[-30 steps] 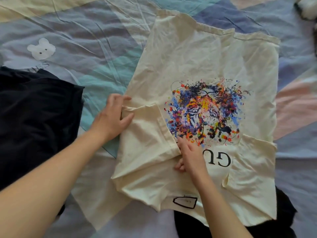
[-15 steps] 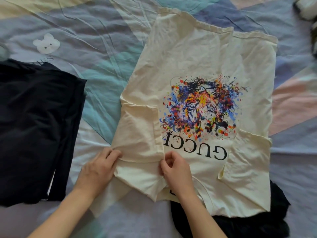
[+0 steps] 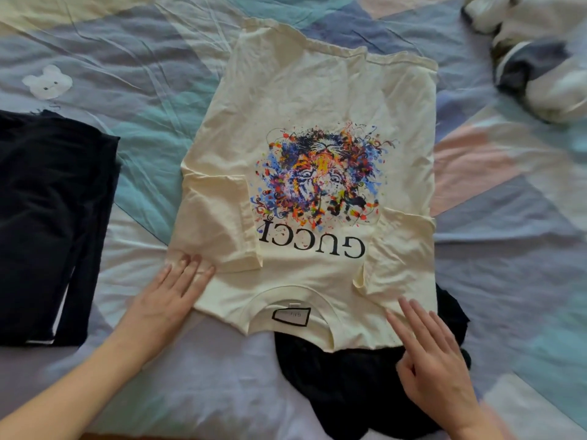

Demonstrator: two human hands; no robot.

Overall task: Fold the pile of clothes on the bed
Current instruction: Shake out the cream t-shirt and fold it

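On the bed we see the cream T-shirt lying lengthwise away from us, collar nearest, and our 2 flat, released hands, left hand and right hand, rest on its 2 near corners, equally close.

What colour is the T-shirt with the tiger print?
The T-shirt is cream, with a multicoloured splatter tiger and black lettering, seen in the head view.

Matt creased cream cotton T-shirt, wrinkled pastel cloth bedsheet
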